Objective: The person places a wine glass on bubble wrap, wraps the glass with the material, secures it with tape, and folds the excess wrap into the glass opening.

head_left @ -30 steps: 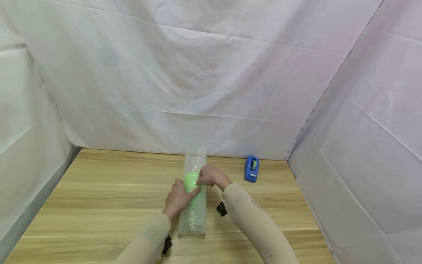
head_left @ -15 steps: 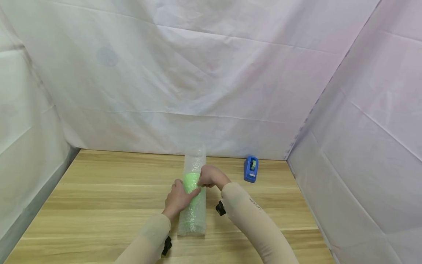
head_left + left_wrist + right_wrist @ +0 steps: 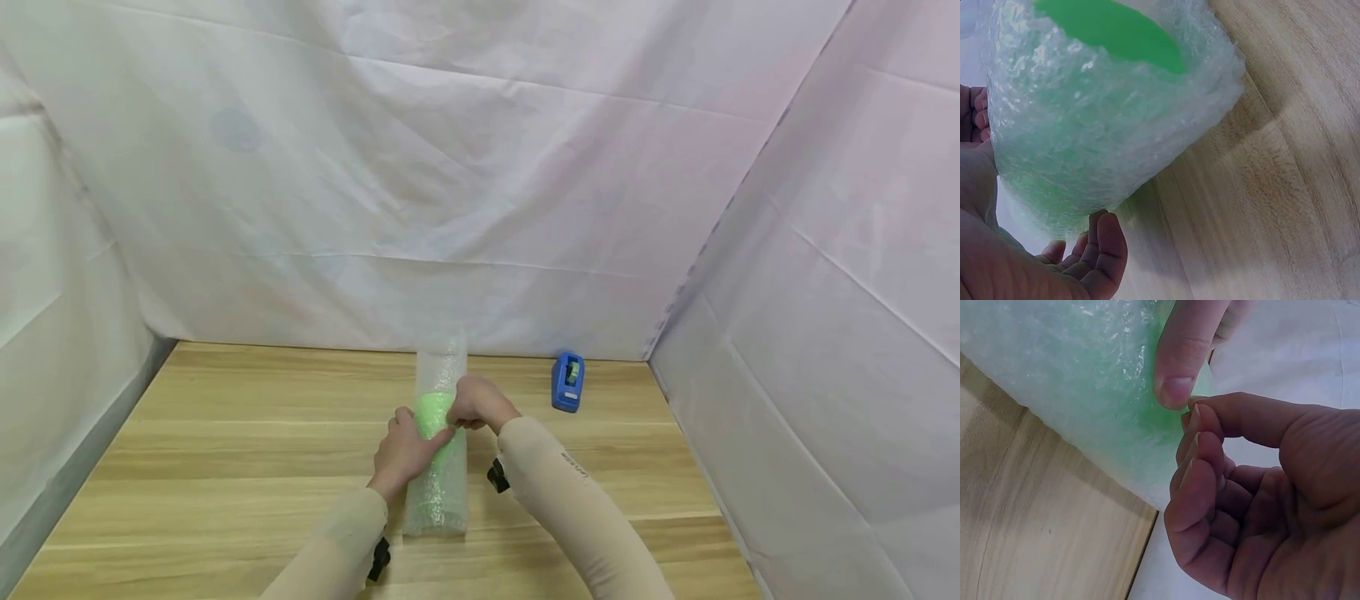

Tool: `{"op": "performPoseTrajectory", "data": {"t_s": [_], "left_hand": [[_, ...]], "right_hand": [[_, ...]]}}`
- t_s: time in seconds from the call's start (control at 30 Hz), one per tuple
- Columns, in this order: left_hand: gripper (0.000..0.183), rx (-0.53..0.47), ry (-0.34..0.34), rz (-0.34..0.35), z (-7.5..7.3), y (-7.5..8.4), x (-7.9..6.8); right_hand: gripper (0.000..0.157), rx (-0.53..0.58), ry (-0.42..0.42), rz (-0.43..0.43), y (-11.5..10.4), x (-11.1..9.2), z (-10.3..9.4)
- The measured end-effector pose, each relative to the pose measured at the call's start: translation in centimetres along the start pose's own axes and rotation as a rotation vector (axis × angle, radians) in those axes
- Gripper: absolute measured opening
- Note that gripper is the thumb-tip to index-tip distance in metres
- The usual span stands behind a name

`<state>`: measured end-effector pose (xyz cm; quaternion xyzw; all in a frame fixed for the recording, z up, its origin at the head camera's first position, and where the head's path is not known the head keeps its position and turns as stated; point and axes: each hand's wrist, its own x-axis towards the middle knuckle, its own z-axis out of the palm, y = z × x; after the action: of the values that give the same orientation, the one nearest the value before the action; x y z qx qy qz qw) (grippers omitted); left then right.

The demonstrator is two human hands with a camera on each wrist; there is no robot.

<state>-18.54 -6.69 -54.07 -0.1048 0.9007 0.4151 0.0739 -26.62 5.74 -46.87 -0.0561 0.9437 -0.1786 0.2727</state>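
Note:
A bright green cylinder (image 3: 432, 410) lies lengthwise on the table inside clear bubble wrap (image 3: 442, 508), mid-table in the head view. My left hand (image 3: 403, 452) grips this wrapped cylinder from the left, thumb across its top and fingers curled round the far side. Beside the left thumb, my right hand (image 3: 480, 403) pinches with thumb and forefinger at the wrap's surface. In the right wrist view those fingertips meet right under the left thumb's nail, the other fingers curled in. A flat green end (image 3: 1116, 34) shows at the wrap's opening in the left wrist view.
A blue tape dispenser (image 3: 567, 383) stands on the wooden table (image 3: 225, 467) to the right, near the back edge. Pale cloth sheets (image 3: 480, 167) hang behind and on both sides. The wrap's far end reaches close to the back sheet.

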Motion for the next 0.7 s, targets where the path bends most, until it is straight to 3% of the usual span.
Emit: {"op": "performPoseTrajectory", "data": {"t_s": [0.3, 0.7], "left_hand": [[0.080, 0.008, 0.008, -0.012, 0.17, -0.04, 0.19], [0.080, -0.001, -0.001, 0.015, 0.02, 0.00, -0.04]], "right_hand": [[0.025, -0.028, -0.008, 0.012, -0.17, 0.19, 0.18], [0.031, -0.166, 0.015, 0.025, -0.39, 0.07, -0.06]]}}
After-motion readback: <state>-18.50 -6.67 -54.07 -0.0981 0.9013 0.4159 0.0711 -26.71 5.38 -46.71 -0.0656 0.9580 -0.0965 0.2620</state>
